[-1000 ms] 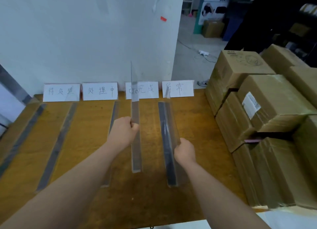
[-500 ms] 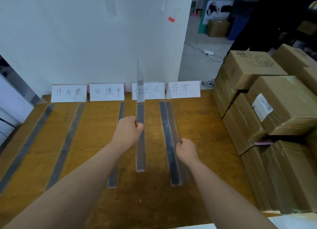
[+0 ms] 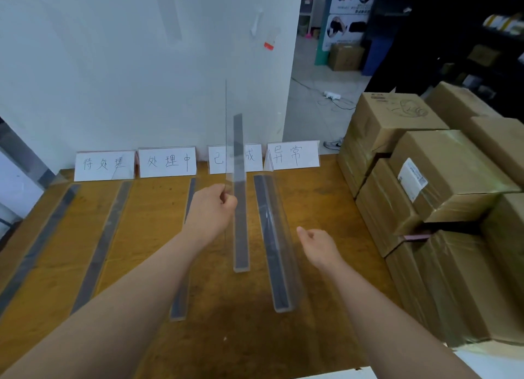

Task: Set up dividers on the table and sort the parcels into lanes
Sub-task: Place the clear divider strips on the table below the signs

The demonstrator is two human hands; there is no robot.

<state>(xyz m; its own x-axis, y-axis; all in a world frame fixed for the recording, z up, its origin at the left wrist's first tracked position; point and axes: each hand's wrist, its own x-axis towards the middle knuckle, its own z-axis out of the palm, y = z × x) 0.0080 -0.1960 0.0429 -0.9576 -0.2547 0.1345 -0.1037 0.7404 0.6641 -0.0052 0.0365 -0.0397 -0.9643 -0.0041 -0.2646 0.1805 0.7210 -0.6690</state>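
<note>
My left hand (image 3: pixel 212 208) grips the thin top edge of a clear acrylic divider (image 3: pixel 240 237) with a dark base strip, held tilted above the wooden table (image 3: pixel 147 237). Its near end hangs low over the table and its far end rises in front of the third label. To its right a second clear divider (image 3: pixel 273 245) stands on the table. My right hand (image 3: pixel 319 246) hovers just right of that divider with loosely curled fingers, holding nothing. Several divider strips lie further left, one of them (image 3: pixel 187 237) partly behind my left arm.
Four white label cards (image 3: pixel 167 161) with handwritten characters stand along the table's far edge against a white wall. Stacked cardboard parcels (image 3: pixel 442 197) fill the right side. A dark strip (image 3: pixel 105 237) and another (image 3: pixel 39 242) lie on the left part of the table.
My right hand has let go of the right divider and moved away to the right. My left hand has raised its divider higher and tilted the far end up.
</note>
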